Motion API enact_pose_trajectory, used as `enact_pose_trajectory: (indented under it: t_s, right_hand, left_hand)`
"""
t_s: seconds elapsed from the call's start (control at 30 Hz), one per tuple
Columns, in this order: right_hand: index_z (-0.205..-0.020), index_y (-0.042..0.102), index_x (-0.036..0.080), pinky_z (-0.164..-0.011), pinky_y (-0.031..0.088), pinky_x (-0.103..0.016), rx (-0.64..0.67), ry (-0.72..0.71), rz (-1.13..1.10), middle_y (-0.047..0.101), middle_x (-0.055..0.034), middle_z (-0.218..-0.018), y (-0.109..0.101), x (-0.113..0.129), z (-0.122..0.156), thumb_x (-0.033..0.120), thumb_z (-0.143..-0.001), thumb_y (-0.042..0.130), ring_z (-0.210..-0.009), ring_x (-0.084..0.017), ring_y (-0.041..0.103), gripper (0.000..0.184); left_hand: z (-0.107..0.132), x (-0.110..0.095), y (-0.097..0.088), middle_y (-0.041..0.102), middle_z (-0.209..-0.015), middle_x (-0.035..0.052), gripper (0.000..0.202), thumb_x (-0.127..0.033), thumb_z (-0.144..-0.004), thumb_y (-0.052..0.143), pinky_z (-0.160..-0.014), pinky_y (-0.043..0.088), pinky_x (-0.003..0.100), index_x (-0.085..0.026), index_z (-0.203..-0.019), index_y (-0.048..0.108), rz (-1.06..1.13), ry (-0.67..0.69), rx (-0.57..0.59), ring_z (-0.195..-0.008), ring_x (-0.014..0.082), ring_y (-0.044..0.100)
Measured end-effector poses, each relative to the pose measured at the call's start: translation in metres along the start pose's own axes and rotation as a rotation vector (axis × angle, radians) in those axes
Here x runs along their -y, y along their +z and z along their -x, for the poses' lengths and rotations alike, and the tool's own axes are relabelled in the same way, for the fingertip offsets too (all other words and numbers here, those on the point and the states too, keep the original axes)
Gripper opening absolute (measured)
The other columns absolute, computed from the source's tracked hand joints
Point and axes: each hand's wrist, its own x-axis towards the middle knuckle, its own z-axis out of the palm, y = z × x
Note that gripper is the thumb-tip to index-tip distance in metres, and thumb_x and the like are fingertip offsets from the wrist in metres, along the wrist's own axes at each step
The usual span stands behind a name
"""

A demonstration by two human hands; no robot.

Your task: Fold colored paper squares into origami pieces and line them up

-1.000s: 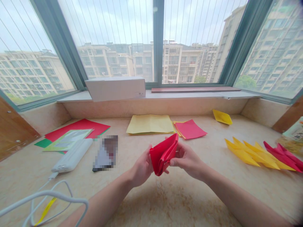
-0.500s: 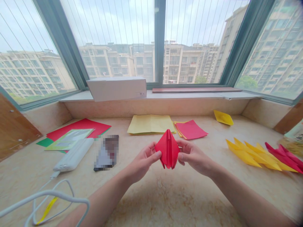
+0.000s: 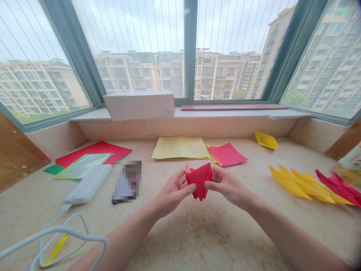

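Note:
Between my two hands is a folded red paper (image 3: 199, 180), held a little above the stone-patterned counter (image 3: 194, 241). It has a wide, pointed upper part and narrow points at the bottom. My left hand (image 3: 178, 188) pinches its left side, thumb in front and fingers behind. On the other side, my right hand (image 3: 225, 184) grips the right edge the same way. Just beyond the hands lie a stack of pale yellow paper (image 3: 180, 148) and some red square sheets (image 3: 228, 154) over yellow ones.
Folded yellow paper pieces (image 3: 304, 184) and red ones (image 3: 338, 188) lie at right, a yellow folded piece (image 3: 266, 140) behind. Left are a white power bank (image 3: 87, 184) with a cable (image 3: 84, 235), red sheets (image 3: 98, 150) and a blurred item (image 3: 126, 182). A white box (image 3: 139, 105) stands on the sill.
The red paper has been turned or refolded: its central ridge no longer shows, and a smooth flat face is toward me. Both hands have shifted slightly and still hold it.

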Motion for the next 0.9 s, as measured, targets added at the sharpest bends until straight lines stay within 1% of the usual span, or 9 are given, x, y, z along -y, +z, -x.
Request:
enact_pose_trajectory:
  t_s: [0.13,0.23,0.3,0.37,0.43,0.53,0.6,0.77,0.9]
  right_hand:
    - [-0.098,0.059,0.018,-0.081,0.056,-0.036,-0.097,-0.033,0.11,0.072,-0.0075,-0.098,0.0,-0.005,0.001,0.04,-0.076,0.082,-0.093,-0.021,0.07,0.039]
    - [-0.095,0.055,0.019,-0.077,0.056,-0.034,-0.205,-0.123,0.244,0.07,-0.0061,-0.094,0.004,-0.008,0.002,0.038,-0.076,0.081,-0.087,-0.02,0.069,0.038]
    - [-0.102,0.053,0.02,-0.076,0.056,-0.034,-0.255,-0.182,0.304,0.069,-0.0059,-0.097,0.008,-0.009,0.003,0.034,-0.076,0.081,-0.087,-0.02,0.069,0.04]
    - [-0.111,0.052,0.022,-0.078,0.056,-0.034,-0.271,-0.211,0.343,0.069,-0.0061,-0.102,0.012,-0.009,0.004,0.029,-0.076,0.08,-0.091,-0.02,0.068,0.046]
    - [-0.117,0.052,0.024,-0.081,0.056,-0.036,-0.276,-0.225,0.368,0.069,-0.0054,-0.105,0.015,-0.009,0.004,0.025,-0.076,0.079,-0.093,-0.021,0.068,0.049]
    - [-0.125,0.05,0.026,-0.083,0.055,-0.036,-0.259,-0.212,0.356,0.07,-0.0035,-0.101,0.017,-0.007,0.006,0.019,-0.077,0.076,-0.093,-0.02,0.068,0.055]
    - [-0.13,0.049,0.025,-0.085,0.055,-0.036,-0.238,-0.19,0.32,0.071,-0.0039,-0.101,0.018,-0.005,0.006,0.021,-0.08,0.074,-0.095,-0.02,0.068,0.056]
    - [-0.123,0.061,0.022,-0.086,0.056,-0.038,-0.189,-0.131,0.224,0.073,-0.0082,-0.106,0.013,-0.003,0.006,0.036,-0.087,0.069,-0.099,-0.023,0.069,0.039]
    - [-0.11,0.071,0.022,-0.091,0.055,-0.039,-0.217,-0.148,0.256,0.075,-0.0075,-0.108,0.013,-0.004,0.005,0.035,-0.087,0.07,-0.1,-0.023,0.07,0.026]
  left_hand:
    - [0.001,0.0,0.004,0.068,-0.095,0.0045,0.029,-0.028,-0.084,0.075,-0.077,0.05,0.027,-0.018,-0.095,0.049,0.018,0.017,0.018,-0.087,0.0157,0.066]
    - [0.003,-0.002,0.008,0.069,-0.108,0.0076,0.048,-0.028,-0.082,0.077,-0.078,0.052,0.032,-0.022,-0.117,0.043,0.034,0.039,-0.009,-0.089,0.0184,0.068]
    - [0.003,-0.002,0.011,0.067,-0.118,0.0118,0.075,-0.029,-0.079,0.08,-0.083,0.053,0.037,-0.026,-0.136,0.031,0.011,0.032,-0.042,-0.096,0.0231,0.069]
    - [0.003,-0.001,0.012,0.067,-0.12,0.015,0.09,-0.03,-0.078,0.081,-0.085,0.053,0.04,-0.025,-0.146,0.023,-0.048,0.005,-0.073,-0.098,0.0261,0.069]
    - [0.002,0.0,0.012,0.067,-0.121,0.0172,0.081,-0.034,-0.081,0.078,-0.086,0.053,0.041,-0.02,-0.146,0.031,-0.101,-0.006,-0.078,-0.1,0.0278,0.069]
    - [0.001,0.0,0.01,0.067,-0.122,0.0176,0.052,-0.037,-0.091,0.066,-0.091,0.052,0.042,-0.014,-0.134,0.05,-0.152,0.014,-0.04,-0.107,0.0293,0.066]
    - [-0.001,0.0,0.009,0.067,-0.121,0.0165,0.042,-0.038,-0.093,0.061,-0.094,0.051,0.041,-0.013,-0.126,0.058,-0.172,0.028,-0.045,-0.11,0.0292,0.064]
    - [-0.001,-0.002,0.009,0.07,-0.115,0.015,0.042,-0.043,-0.091,0.063,-0.092,0.051,0.039,-0.012,-0.12,0.06,-0.157,0.008,-0.119,-0.105,0.0276,0.066]
    - [0.001,-0.004,0.012,0.072,-0.102,0.0128,0.04,-0.043,-0.091,0.063,-0.084,0.054,0.038,-0.012,-0.116,0.059,-0.148,-0.03,-0.102,-0.092,0.0244,0.07]
